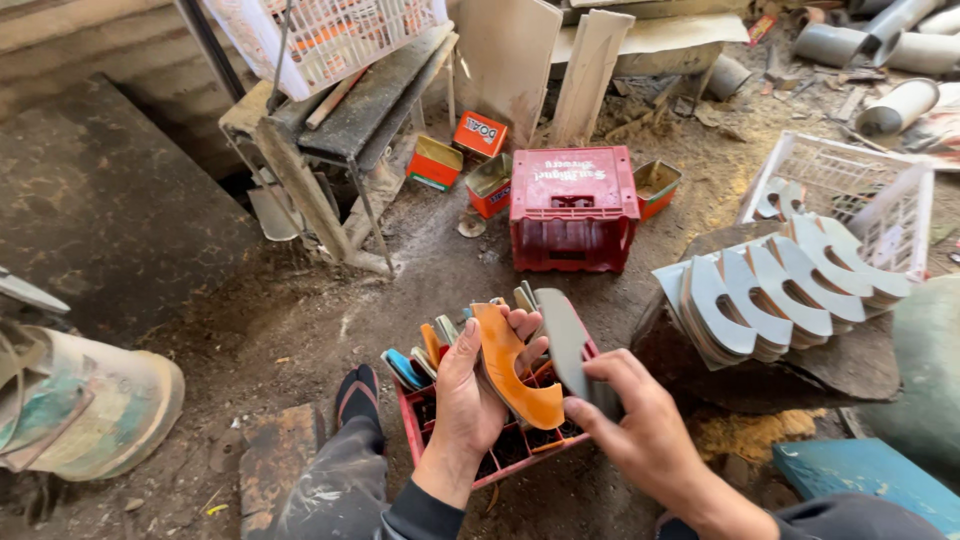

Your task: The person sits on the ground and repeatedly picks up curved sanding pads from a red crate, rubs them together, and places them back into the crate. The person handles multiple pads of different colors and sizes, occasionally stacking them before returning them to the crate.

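A: Head view, near centre. What does each hand do?

B: The left hand [475,385] is closed around an orange curved cut-out piece [512,365], fingers wrapped over its upper edge. The right hand [640,425] pinches a grey curved piece [568,345] between thumb and fingers, holding it upright just beside the orange one, on its right.

A: What lies beneath the hands?

B: A small red crate [500,455] stands on the dirt floor, directly under both hands. Further coloured pieces [425,355] stand on edge in its far left part.

A: And the surroundings?

B: To the right, a fanned stack of grey pieces [775,300] rests on a dark slab [790,375], with a white mesh basket [855,185] behind it. Farther off, at centre, stands a larger red crate [573,208], with orange tins [470,160] to its left. A foot in a dark sock [357,395] shows near the small crate's left side.
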